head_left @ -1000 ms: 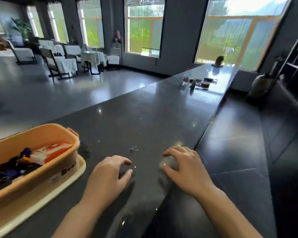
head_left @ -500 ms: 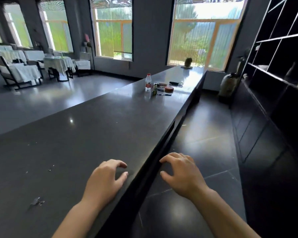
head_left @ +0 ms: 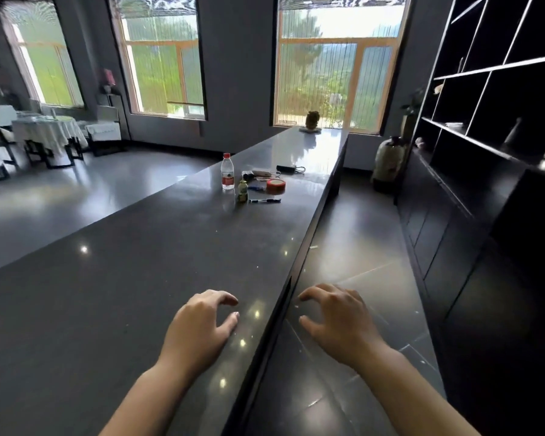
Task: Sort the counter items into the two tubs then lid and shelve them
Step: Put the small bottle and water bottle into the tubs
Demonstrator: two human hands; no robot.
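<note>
Both hands empty: our left hand over long dark glossy counter, right hand past its edge, fingers loosely curled | clear plastic water bottle with red cap far along counter among small clutter | likely light, smooth; we'd grip mid-body.

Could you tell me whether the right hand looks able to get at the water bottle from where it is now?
Probably not yet. The right hand hangs empty beside the counter, while the water bottle stands far down it among other items. Nothing blocks the way; the gap alone looks beyond arm's reach.
</note>
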